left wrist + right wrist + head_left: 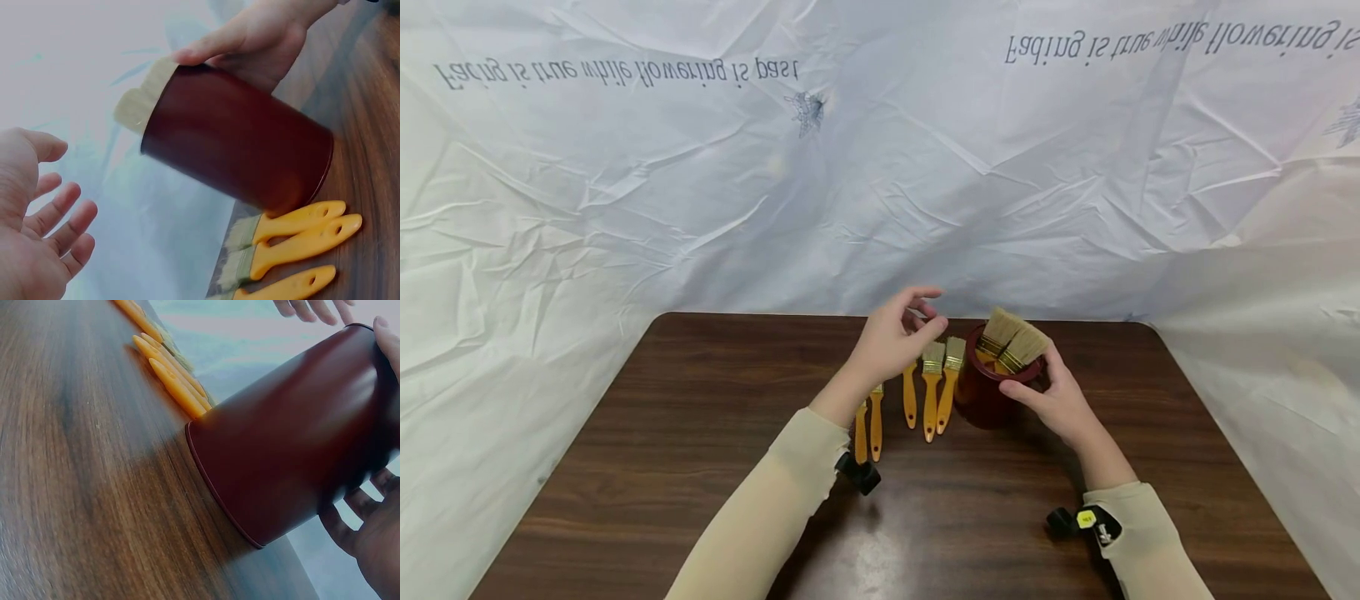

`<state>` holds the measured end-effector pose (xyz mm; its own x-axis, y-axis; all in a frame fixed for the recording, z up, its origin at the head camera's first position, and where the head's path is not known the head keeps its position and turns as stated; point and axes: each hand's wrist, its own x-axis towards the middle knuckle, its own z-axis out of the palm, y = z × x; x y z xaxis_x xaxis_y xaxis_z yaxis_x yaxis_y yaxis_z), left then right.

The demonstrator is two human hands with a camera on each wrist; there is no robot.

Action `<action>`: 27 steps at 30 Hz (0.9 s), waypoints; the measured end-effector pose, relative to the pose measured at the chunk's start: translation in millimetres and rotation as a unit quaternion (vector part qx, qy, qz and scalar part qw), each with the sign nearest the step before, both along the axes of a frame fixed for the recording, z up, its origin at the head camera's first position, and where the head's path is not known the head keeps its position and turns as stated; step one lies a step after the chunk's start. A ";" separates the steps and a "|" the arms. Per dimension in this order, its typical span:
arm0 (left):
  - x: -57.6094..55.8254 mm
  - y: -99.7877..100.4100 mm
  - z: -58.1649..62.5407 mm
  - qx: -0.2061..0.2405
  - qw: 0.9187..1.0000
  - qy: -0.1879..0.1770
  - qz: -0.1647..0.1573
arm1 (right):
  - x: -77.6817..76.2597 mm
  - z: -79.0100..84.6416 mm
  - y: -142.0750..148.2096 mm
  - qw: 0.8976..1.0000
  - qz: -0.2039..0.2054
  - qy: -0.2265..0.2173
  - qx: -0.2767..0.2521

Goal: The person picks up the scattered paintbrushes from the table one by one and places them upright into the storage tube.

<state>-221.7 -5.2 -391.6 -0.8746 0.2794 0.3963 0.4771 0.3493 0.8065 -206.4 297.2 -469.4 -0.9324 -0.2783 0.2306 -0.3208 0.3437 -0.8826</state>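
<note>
A dark red cylindrical container (pixel 985 398) stands on the table, with paintbrushes (pixel 1022 347) in it, bristles up over the rim. My right hand (pixel 1060 400) holds the container from the right, thumb at the rim and fingers round its side. In the left wrist view, pale bristles (pixel 139 103) poke past the rim. My left hand (pixel 897 335) hovers above the loose brushes, fingers loosely bent and nothing in them. Beneath and beside it lie several yellow-handled paintbrushes (pixel 930 403), partly covered by the hand and forearm in the head view.
The dark wood table (pixel 700 467) has its far edge just behind the container. White wrinkled sheeting (pixel 850 183) with printed words hangs behind and at both sides. Two brushes (pixel 876 429) lie left of the others, handles toward the near edge.
</note>
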 end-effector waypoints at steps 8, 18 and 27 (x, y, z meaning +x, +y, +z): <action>8.4 -29.0 -9.3 -0.016 0.999 0.000 0.038 | 0.4 -0.3 0.8 1.000 0.000 -0.002 0.000; 30.4 -71.7 -51.7 -0.094 0.992 -0.026 0.077 | 0.7 -0.7 -0.5 1.000 0.000 -0.001 -0.001; 48.7 -94.3 -88.2 -0.162 0.980 -0.057 0.096 | 0.8 -1.7 0.2 1.000 -0.001 -0.004 -0.003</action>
<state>-173.0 -99.5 -479.8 -0.9570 0.2002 0.2097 0.2899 0.6709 0.6825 -205.6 297.4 -471.1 -0.9351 -0.2745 0.2242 -0.3123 0.3392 -0.8874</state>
